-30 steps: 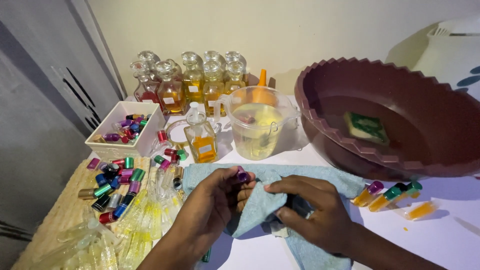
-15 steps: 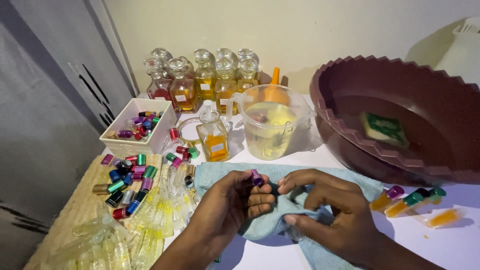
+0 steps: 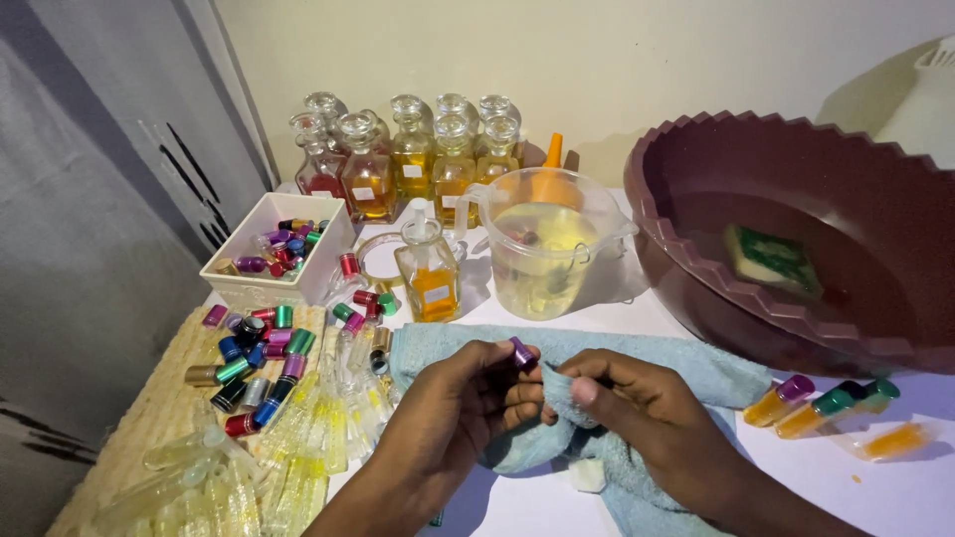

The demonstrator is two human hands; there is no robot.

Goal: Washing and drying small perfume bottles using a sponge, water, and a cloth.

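My left hand [image 3: 453,413] grips a small roll-on vial with a purple cap [image 3: 521,353]; only the cap shows above my fingers. My right hand [image 3: 647,423] pinches a fold of the light blue towel [image 3: 696,363] and presses it against the vial. The towel lies spread on the white table in front of me, bunched up between both hands.
Loose coloured caps [image 3: 254,358] and empty clear vials [image 3: 298,438] lie on a woven mat at left. A white box of caps [image 3: 244,288], glass decanters [image 3: 418,159], a clear jug [image 3: 542,249], a maroon basin [image 3: 696,288] holding a sponge [image 3: 774,261], and filled vials [image 3: 826,403] surround me.
My right hand has shifted its hold on the towel, bringing the cloth up against the vial. The view has drifted slightly; the left hand keeps its grip.
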